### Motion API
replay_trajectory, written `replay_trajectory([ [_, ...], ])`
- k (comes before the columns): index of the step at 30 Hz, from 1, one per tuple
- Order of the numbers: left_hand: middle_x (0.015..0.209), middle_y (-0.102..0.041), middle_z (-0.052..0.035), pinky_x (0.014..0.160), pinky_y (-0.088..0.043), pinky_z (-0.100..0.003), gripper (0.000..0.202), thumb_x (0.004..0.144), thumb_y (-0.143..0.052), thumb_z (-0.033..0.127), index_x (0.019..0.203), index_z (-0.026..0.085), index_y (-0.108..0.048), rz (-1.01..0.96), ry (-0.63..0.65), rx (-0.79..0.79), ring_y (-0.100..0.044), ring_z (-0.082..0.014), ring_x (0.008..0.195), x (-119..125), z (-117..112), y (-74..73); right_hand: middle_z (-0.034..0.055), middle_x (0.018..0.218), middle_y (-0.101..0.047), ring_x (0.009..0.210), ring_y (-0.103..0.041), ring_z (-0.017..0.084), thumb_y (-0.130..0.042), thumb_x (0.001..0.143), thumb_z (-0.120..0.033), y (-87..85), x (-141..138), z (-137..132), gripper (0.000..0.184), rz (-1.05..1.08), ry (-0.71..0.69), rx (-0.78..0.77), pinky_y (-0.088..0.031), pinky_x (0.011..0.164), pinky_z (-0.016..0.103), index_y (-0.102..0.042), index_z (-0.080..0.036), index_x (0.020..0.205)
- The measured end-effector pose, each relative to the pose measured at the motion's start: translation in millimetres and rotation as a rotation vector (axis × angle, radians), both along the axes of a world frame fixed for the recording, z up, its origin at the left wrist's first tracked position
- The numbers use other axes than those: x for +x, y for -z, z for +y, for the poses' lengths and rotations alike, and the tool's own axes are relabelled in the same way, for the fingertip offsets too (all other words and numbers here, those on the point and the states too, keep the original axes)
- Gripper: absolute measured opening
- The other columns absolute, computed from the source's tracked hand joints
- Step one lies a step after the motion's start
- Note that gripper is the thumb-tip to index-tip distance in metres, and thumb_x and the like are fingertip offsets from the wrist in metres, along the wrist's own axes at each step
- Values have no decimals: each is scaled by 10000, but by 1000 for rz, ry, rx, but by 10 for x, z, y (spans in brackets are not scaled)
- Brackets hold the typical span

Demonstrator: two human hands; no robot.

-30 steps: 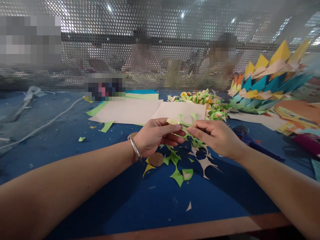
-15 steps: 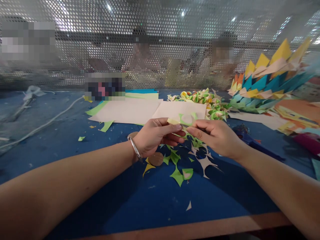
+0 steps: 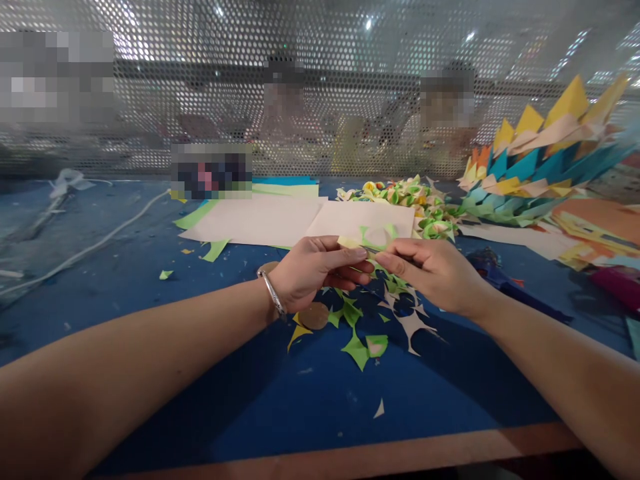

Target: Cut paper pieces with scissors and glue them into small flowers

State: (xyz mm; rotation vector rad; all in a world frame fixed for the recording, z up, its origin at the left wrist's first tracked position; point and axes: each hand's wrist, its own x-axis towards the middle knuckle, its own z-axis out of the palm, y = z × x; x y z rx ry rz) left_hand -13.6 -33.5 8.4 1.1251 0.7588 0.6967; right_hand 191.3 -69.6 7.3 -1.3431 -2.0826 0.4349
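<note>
Above the blue table, my left hand [image 3: 323, 270] is closed on a piece of pale yellow-green paper [image 3: 350, 244], thumb on top and fingers underneath. My right hand [image 3: 433, 270] meets it from the right, thumb and forefinger pinched at the paper's edge. A thin dark sliver shows between the fingertips, too small to name. Curved light green paper edges [image 3: 391, 231] stand up just behind the fingers. Below the hands lie green paper offcuts [image 3: 356, 350] and a pale pink offcut [image 3: 414, 328]. A round brownish disc [image 3: 314, 315] rests under my left wrist.
Large pale sheets [image 3: 255, 220] lie beyond my hands, beside a heap of small folded green and yellow paper pieces [image 3: 407, 193]. A layered paper model [image 3: 535, 160] stands at the right. A dark blue tool [image 3: 520, 297] lies near my right forearm. A perforated metal screen [image 3: 320, 120] closes off the back.
The whole view has shifted very slightly. Both hands keep the same hold at the paper, with hardly any visible movement.
</note>
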Motion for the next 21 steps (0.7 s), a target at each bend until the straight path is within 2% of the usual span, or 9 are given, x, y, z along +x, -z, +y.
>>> replay_trajectory([
  [9, 745, -745, -44, 617, -483, -218, 116, 818, -734, 240, 769, 134, -732, 2, 28, -7, -668, -100, 641, -6, 23, -3, -47, 554, -300, 520, -302, 95, -466, 941, -577, 4, -8, -5, 499, 11, 3, 5, -243, 486, 265, -443, -197, 618],
  [21, 768, -753, -56, 646, -470, -236, 111, 802, -742, 237, 745, 142, -743, 4, 51, -4, -662, -101, 656, -12, 39, 9, -46, 554, -310, 510, -306, 97, -463, 935, -594, 0, -7, -6, 484, 8, -7, -6, -252, 480, 262, -502, -198, 660],
])
